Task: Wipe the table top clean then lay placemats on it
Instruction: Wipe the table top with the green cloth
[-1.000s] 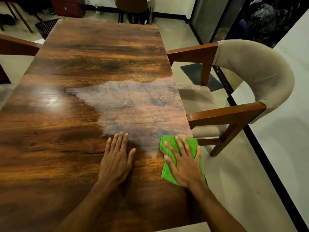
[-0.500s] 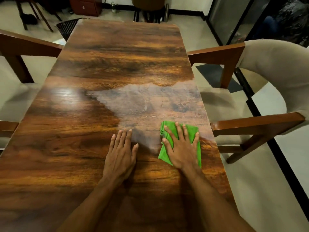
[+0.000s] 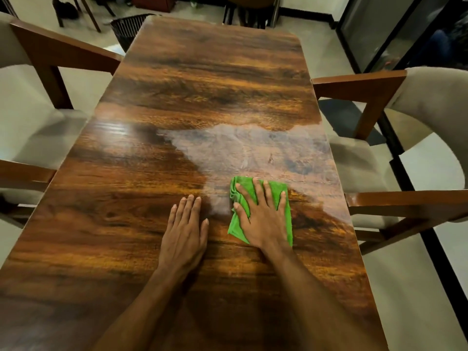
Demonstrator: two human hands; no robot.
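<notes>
The right hand (image 3: 263, 219) lies flat on a folded green cloth (image 3: 236, 225), fingers straight and spread, pressing it down onto the wooden surface (image 3: 202, 84). The cloth sits on the near right part of the surface, a little in from the right edge; its far edge shows past the fingertips, and its near left corner sticks out under the heel of the palm. The left hand (image 3: 183, 231) rests palm down on bare wood just beside the cloth, apart from it, with fingers straight and close together and the thumb out to the side, holding nothing.

Just beyond the cloth, a pale, hazy patch (image 3: 243, 148) spreads across the middle of the surface to its right edge, and a bright glare lies on the wood to its left. 1 beige upholstered chair with wooden arms (image 3: 430, 102) stands at the right side and another chair (image 3: 50, 51) at the left. A dark slatted basket (image 3: 129, 26) stands on the floor near the far left corner.
</notes>
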